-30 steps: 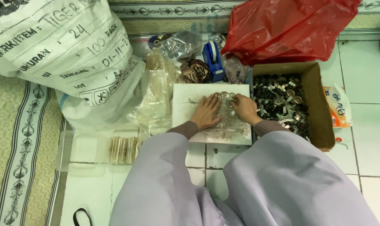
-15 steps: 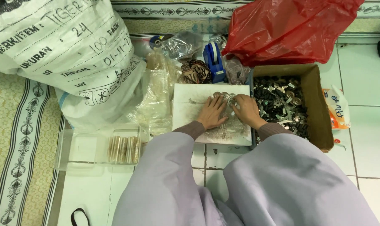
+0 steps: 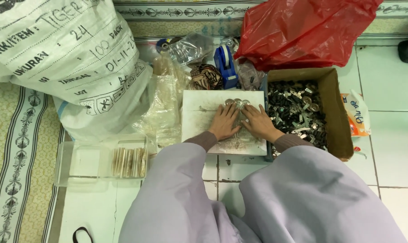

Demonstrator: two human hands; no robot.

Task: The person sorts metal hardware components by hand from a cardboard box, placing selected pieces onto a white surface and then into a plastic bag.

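My left hand [image 3: 224, 122] and my right hand [image 3: 259, 123] lie flat side by side on a white board [image 3: 199, 118] on the tiled floor. Their fingertips touch a short row of small round metal discs [image 3: 237, 102] at the board's far edge. Fine dark dust is scattered over the board near my wrists. Neither hand grips anything that I can see. Just right of my right hand stands a cardboard box [image 3: 336, 112] full of small metal parts [image 3: 296, 110]. My lap in pale lilac cloth fills the foreground.
A large white woven sack [image 3: 64, 58] lies at the left, a red plastic bag [image 3: 303, 31] at the top right. A blue tape dispenser [image 3: 225, 65] and clear plastic bags [image 3: 168, 99] sit behind the board. A clear tray [image 3: 85, 162] with thin sticks is lower left.
Both hands have slid a little farther up the board, pushing the round discs into a row near its far edge. Nothing else has moved.
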